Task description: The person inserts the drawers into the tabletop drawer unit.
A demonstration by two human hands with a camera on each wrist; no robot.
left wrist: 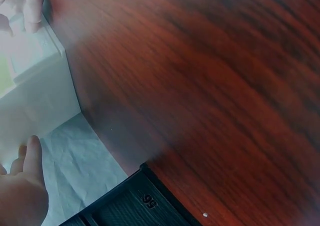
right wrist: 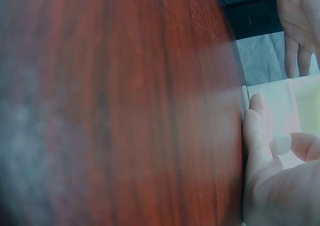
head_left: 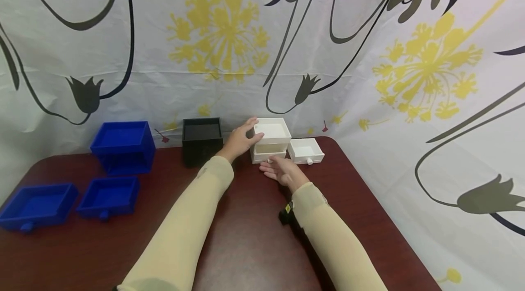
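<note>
A small white drawer cabinet point(head_left: 272, 130) stands at the back of the table, with a gap in its upper part and a white drawer point(head_left: 257, 157) in its lower part. My left hand point(head_left: 239, 140) is at the cabinet's left side, fingers fairly straight against the wall in the left wrist view and thumb near the front edge. Low at the front, my right hand point(head_left: 285, 171) has the drawer's round white knob point(right wrist: 281, 144) between thumb and fingers, as the right wrist view shows. A separate white drawer point(head_left: 304, 149) with a knob lies just right of the cabinet.
Left of my left hand stands a black cabinet point(head_left: 202, 131). Farther left is a blue cabinet point(head_left: 123, 136) with a hollow front, and two blue drawers point(head_left: 107, 196) lie before it. A patterned cloth point(head_left: 229, 95) hangs behind the dark red table point(head_left: 246, 227).
</note>
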